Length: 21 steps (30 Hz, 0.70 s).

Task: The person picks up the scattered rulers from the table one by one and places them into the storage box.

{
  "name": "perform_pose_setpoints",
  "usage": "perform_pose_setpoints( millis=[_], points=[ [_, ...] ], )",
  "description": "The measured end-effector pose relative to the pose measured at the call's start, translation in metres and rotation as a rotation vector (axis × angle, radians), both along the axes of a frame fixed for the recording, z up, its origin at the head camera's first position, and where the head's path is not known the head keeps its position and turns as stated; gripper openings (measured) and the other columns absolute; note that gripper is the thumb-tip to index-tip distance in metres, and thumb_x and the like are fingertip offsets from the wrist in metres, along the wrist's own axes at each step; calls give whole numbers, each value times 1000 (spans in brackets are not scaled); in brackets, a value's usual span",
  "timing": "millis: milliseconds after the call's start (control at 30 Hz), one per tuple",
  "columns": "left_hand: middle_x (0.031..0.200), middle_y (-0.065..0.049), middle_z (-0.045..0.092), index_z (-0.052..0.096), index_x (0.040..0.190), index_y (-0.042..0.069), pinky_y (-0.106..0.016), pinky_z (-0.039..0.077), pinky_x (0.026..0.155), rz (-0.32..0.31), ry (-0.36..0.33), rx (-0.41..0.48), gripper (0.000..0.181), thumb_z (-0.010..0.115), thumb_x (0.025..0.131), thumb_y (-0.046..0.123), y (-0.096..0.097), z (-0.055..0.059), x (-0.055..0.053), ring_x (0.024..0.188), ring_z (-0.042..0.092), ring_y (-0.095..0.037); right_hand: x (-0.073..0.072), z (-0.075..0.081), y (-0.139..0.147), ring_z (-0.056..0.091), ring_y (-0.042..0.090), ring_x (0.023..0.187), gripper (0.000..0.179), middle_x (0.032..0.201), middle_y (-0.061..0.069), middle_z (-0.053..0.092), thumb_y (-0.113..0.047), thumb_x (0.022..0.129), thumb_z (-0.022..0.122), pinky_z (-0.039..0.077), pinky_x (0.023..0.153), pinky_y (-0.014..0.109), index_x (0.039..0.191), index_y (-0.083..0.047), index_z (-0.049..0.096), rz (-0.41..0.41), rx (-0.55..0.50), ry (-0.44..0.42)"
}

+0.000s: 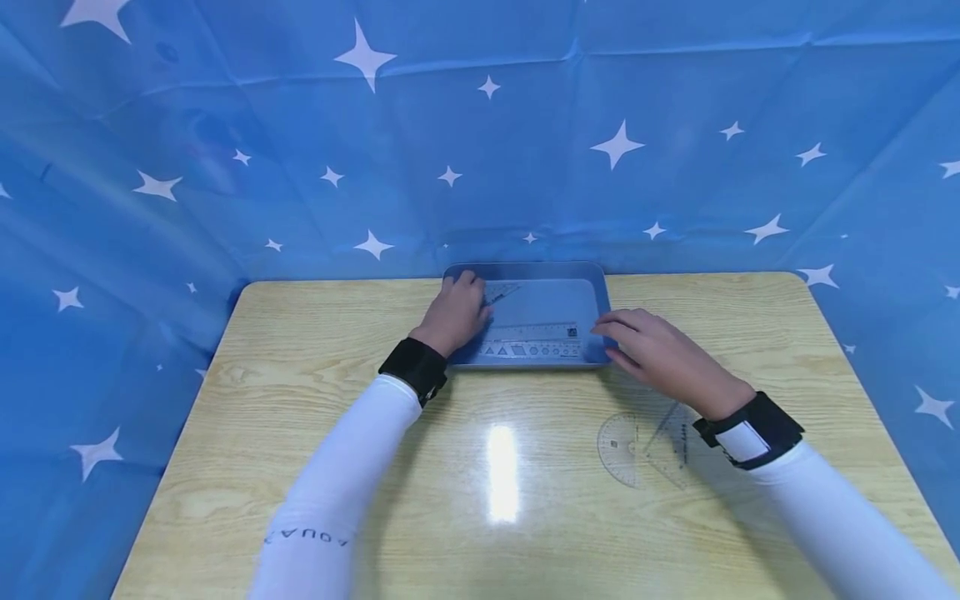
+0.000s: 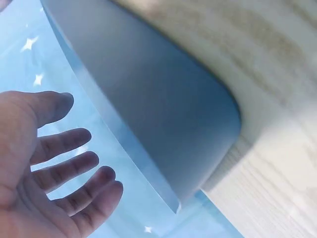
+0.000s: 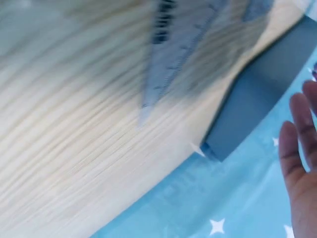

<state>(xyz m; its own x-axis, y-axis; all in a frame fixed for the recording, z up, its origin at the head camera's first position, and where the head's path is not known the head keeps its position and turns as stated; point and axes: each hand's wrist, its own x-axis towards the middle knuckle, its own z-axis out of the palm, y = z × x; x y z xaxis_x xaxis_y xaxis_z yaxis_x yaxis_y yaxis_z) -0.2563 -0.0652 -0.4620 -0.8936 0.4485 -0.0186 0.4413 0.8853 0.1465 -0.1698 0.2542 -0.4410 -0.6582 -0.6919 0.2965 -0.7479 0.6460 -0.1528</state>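
Note:
A blue-grey tray (image 1: 543,302) stands at the back of the table. Inside it lie a clear ruler (image 1: 525,331), a clear strip with cut-out shapes (image 1: 528,349) and a clear set square (image 1: 501,292), partly hidden by my left hand (image 1: 456,312). That hand is over the tray's left side; in the left wrist view its fingers are spread and loosely bent, with nothing in them. My right hand (image 1: 663,354) is by the tray's right rim, fingers extended and holding nothing. Whether it touches the rim, I cannot tell.
In front of the tray, towards the right, a clear protractor (image 1: 618,450) and another clear set square (image 1: 670,442) lie on the wooden table (image 1: 300,400). A blue curtain with white stars (image 1: 525,125) hangs right behind the table's back edge.

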Motion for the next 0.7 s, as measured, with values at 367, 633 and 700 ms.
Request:
perform_pose_setpoints(
  millis=[367, 633, 700],
  points=[
    [134, -20, 62, 65, 131, -2, -46, 44, 110, -157, 173, -16, 40, 64, 104, 28, 5, 16, 36, 129, 57, -32, 26, -22, 19, 68, 21, 100, 30, 112, 5, 72, -34, 105, 61, 58, 83, 40, 116, -7, 71, 155, -65, 81],
    [125, -19, 66, 71, 110, 1, -41, 57, 80, -256, 408, -42, 28, 72, 97, 26, 6, 7, 60, 96, 62, -34, 39, -31, 33, 67, 16, 96, 41, 109, -1, 74, -18, 77, 89, 57, 78, 36, 115, -14, 75, 194, 68, 63],
    [128, -19, 66, 72, 111, 2, -40, 58, 80, -267, 416, -22, 29, 73, 97, 26, 8, 7, 64, 99, 63, -35, 42, -32, 36, 67, 16, 97, 44, 112, -2, 73, -19, 76, 90, 57, 78, 36, 118, -18, 75, 179, 117, 53]
  ],
)
